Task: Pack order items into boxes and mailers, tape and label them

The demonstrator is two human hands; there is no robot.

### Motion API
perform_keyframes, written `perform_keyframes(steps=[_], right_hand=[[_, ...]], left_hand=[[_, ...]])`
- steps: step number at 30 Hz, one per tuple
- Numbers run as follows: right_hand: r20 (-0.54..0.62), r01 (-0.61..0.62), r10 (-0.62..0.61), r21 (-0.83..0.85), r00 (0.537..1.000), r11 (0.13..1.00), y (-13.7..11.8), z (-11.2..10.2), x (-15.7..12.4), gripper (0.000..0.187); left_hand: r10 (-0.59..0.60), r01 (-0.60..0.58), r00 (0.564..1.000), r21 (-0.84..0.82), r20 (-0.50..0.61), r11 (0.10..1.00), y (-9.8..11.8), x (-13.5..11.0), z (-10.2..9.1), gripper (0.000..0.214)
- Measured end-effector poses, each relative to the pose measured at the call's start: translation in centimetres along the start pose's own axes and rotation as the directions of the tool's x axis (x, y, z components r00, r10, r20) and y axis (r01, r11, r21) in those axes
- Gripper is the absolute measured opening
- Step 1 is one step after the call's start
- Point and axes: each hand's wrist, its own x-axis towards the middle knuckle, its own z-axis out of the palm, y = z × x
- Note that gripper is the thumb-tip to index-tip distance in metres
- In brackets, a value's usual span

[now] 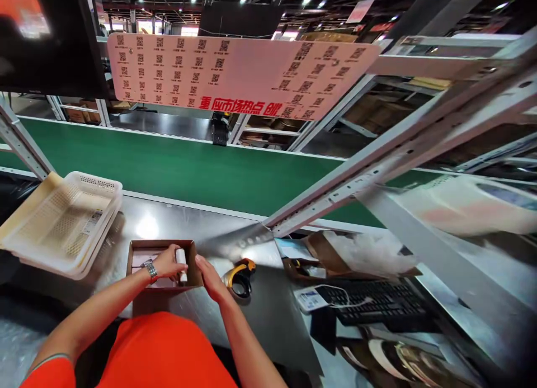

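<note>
The person stood at a shiny metal table [176, 223]. A small brown box [161, 268] sat open on it, right in front of the person. The left hand [166, 263] was over the box, and its fingers were curled around a little white tube [181, 264]. The tube stood up straight inside the box, near the right wall. A watch [150, 270] was on that wrist. The right hand [211, 279] was open and flat, with its fingers resting on the right side of the box, just beside the tube. A yellow and black scanner [240, 276] lay on the table close to the right hand. A stack of white baskets [62, 223] sat to the left of the box. A black keyboard [371, 301] lay far off to the right. A green belt [188, 167] ran behind the table.
</note>
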Motion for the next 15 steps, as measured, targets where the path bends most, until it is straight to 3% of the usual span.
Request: perform_keyframes(steps=[2, 4, 5, 7, 8, 9, 10, 11, 13, 15], right_hand=[[0.011, -0.029, 0.028, 0.017, 1.0, 0.999, 0.6, -0.3, -0.6, 0.091], [0.011, -0.082, 0.081, 0.015, 0.997, 0.997, 1.6, -0.8, -1.7, 0.092], [-0.001, -0.102, 0.102, 0.008, 0.995, 0.995, 2.2, -1.1, -2.3, 0.092], [-0.028, -0.122, 0.122, 0.013, 0.992, 0.993, 3.4, -1.7, -3.4, 0.089], [-0.033, -0.128, 0.129, 0.03, 0.991, 0.991, 3.9, -2.1, -3.8, 0.087], [-0.032, -0.138, 0.14, 0.057, 0.99, 0.989, 4.2, -2.5, -4.1, 0.086], [-0.031, -0.151, 0.154, 0.088, 0.988, 0.985, 4.4, -2.9, -4.2, 0.086], [-0.034, -0.164, 0.169, 0.12, 0.985, 0.979, 4.5, -3.3, -4.1, 0.088], [-0.053, -0.168, 0.179, 0.17, 0.982, 0.971, 4.3, -3.9, -3.2, 0.098], [-0.074, -0.13, 0.146, 0.183, 0.987, 0.974, 4.0, -3.9, -1.8, 0.11]], left_hand=[[0.001, 0.002, 0.999, 0.063, -0.04, 0.998, 0.0, -0.6, 0.2, 0.094], [0.116, -0.084, 0.977, 0.173, -0.18, 0.981, -1.3, -2.4, -0.2, 0.093], [0.189, -0.119, 0.939, 0.244, -0.289, 0.963, -2.4, -3.7, -0.5, 0.088], [0.278, -0.081, 0.8, 0.364, -0.531, 0.928, -5.0, -6.1, -1.3, 0.081], [0.267, -0.011, 0.734, 0.382, -0.624, 0.924, -6.3, -7.2, -1.7, 0.081], [0.226, 0.065, 0.701, 0.376, -0.677, 0.924, -7.5, -7.9, -2.1, 0.084], [0.171, 0.123, 0.709, 0.36, -0.684, 0.925, -8.5, -8.4, -2.4, 0.085], [0.124, 0.147, 0.752, 0.348, -0.647, 0.926, -9.2, -8.6, -2.6, 0.085], [0.091, 0.106, 0.866, 0.358, -0.492, 0.928, -9.7, -8.4, -2.6, 0.078], [0.122, 0.028, 0.932, 0.405, -0.34, 0.914, -9.1, -7.8, -2.4, 0.069]])
